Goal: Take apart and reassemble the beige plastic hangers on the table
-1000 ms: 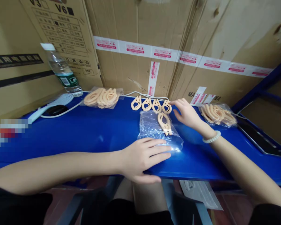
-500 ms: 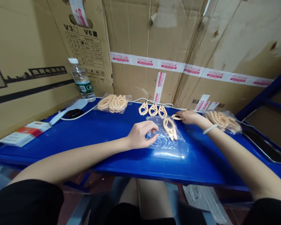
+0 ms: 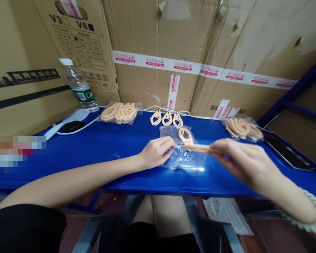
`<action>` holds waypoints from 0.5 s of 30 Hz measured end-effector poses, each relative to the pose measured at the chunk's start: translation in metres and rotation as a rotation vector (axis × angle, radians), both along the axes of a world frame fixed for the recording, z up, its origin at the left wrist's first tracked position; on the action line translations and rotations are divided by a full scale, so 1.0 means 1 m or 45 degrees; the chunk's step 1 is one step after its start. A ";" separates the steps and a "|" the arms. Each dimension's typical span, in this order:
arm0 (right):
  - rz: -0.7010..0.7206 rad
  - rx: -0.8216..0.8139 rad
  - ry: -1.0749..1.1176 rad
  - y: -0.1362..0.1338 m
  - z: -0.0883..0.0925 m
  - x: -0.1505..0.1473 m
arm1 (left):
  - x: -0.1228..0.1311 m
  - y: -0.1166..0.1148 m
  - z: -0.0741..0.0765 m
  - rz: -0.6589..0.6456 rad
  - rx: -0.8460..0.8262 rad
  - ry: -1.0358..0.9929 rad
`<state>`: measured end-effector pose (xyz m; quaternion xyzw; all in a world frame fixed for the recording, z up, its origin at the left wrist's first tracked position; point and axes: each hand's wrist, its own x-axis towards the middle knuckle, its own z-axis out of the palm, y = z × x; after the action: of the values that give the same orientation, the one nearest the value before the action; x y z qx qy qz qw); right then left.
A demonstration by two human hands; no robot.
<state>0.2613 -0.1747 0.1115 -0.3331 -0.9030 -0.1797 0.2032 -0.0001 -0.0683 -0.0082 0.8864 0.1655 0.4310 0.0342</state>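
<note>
My left hand [image 3: 157, 151] pinches the left edge of a clear plastic bag [image 3: 183, 158] that lies on the blue table [image 3: 100, 154]. A peach plastic clip [image 3: 185, 135] rests on top of that bag. My right hand [image 3: 239, 162] is lifted over the table and grips another peach clip [image 3: 197, 148] edge-on, its tip at the bag's right side. Three loose peach clips [image 3: 166, 119] stand in a row behind the bag.
A filled bag of clips [image 3: 119, 112] lies at the back left, another filled bag [image 3: 241, 128] at the back right. A water bottle [image 3: 79, 87], a white device with cable [image 3: 68, 123] and cardboard boxes [image 3: 173, 52] line the back. A dark tray [image 3: 287, 153] sits far right.
My right hand took one clip from the back row and carried it toward me over the bag. My left hand moved from flat on the bag to pinching its edge.
</note>
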 end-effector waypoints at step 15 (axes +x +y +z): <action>0.005 0.052 -0.346 0.051 -0.094 -0.069 | 0.003 0.000 0.002 -0.165 -0.063 -0.323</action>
<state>0.1923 -0.1241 0.0176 -0.2997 -0.9190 -0.2412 0.0860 0.0024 -0.0685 -0.0062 0.8324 0.1129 0.5323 0.1045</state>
